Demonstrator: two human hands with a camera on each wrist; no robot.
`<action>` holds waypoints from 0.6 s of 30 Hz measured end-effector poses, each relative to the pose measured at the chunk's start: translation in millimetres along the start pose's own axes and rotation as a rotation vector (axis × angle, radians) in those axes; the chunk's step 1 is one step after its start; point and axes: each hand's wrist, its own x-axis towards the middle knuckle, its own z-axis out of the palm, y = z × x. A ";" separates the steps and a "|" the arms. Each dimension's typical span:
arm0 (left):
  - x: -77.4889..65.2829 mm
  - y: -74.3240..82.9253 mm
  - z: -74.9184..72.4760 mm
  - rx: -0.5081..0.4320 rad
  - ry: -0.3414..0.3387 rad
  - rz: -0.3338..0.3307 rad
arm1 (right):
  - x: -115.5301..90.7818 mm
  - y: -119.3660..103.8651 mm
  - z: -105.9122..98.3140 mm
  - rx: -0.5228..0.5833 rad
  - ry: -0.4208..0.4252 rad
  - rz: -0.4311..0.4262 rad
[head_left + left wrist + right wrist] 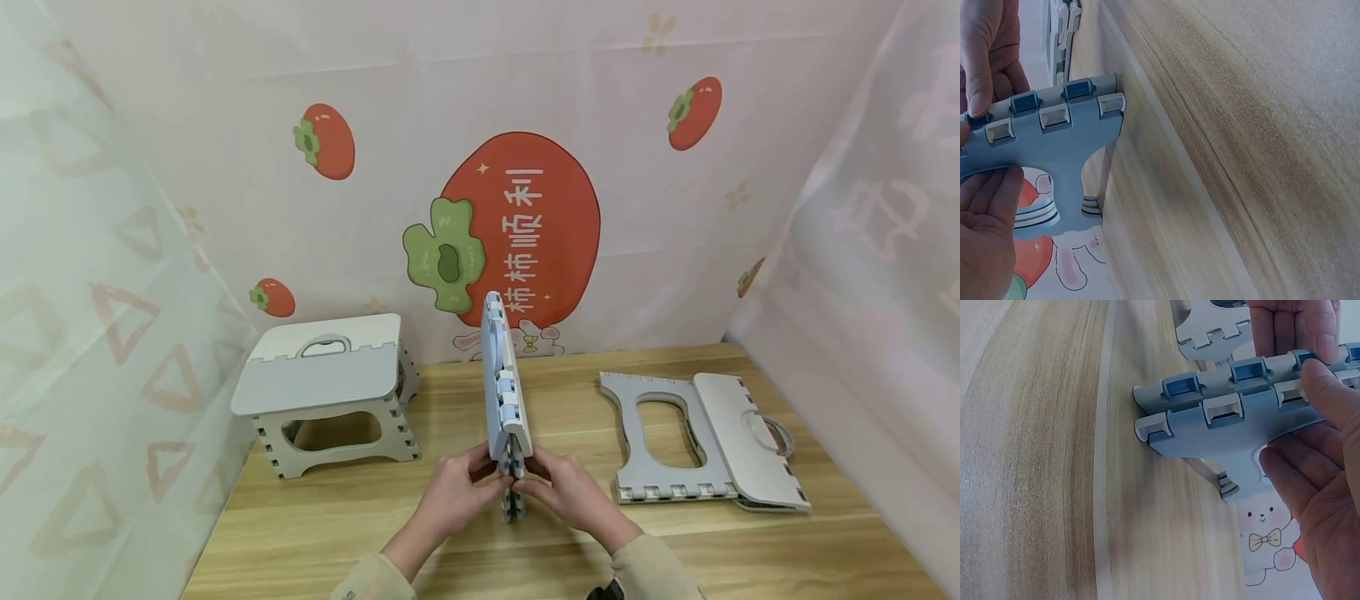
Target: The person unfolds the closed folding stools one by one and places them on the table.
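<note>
Midway between two other stools, a blue-grey and white folding stool stands on edge, folded nearly flat, its narrow hinged side facing me. My left hand grips its left side low down, thumb at the near edge. Opposite it, my right hand holds the right side, the two thumbs almost meeting. In the left wrist view, the left fingers lie against the leg panel at its cutout. Hinge knuckles line the near edge in the right wrist view, with a narrow gap between two panels.
An unfolded stool stands upright at the left on the wooden table. At the right lies another stool, folded flat, its handle pointing right. A printed cloth hangs behind the table, with more cloth along both sides.
</note>
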 end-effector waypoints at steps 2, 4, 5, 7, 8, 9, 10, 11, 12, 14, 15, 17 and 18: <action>-0.9 -0.8 -1.0 -0.002 -0.002 0.002 | 0.2 0.0 0.0 0.008 -0.007 0.010; -1.6 -0.9 -2.2 -0.007 -0.001 0.007 | 0.1 0.5 -0.2 0.011 -0.013 0.016; -1.9 -1.1 -2.8 -0.010 0.000 0.010 | 0.0 1.0 -0.3 0.007 -0.013 0.014; -1.9 -1.6 -4.1 -0.012 0.004 0.025 | -0.2 1.7 -0.8 0.007 -0.012 0.018; -1.9 -2.0 -4.9 -0.010 0.004 0.026 | -0.3 2.1 -1.0 0.003 -0.009 0.019; -1.9 -2.3 -5.7 -0.014 0.004 0.026 | -0.2 2.4 -1.2 -0.004 -0.006 0.016; -2.1 -2.8 -6.7 -0.017 0.005 0.026 | -0.1 2.5 -1.3 -0.006 -0.003 0.013; -2.2 -3.7 -7.4 -0.017 0.006 0.022 | 0.1 3.1 -1.2 -0.007 -0.001 0.009; -2.4 -4.4 -8.3 -0.017 0.007 0.017 | 0.3 3.3 -1.2 -0.004 -0.001 0.009; -3.0 -6.0 -9.6 -0.018 0.012 0.015 | 0.8 4.0 -0.9 -0.014 0.001 -0.004; -3.2 -6.8 -10.2 -0.020 0.015 0.017 | 0.9 4.6 -0.6 -0.016 0.002 -0.009; -3.5 -8.2 -11.0 -0.016 0.023 0.026 | 1.0 5.6 -0.1 -0.022 0.006 -0.016; -3.7 -8.6 -11.5 -0.014 0.026 0.034 | 1.0 5.9 0.1 -0.024 0.008 -0.017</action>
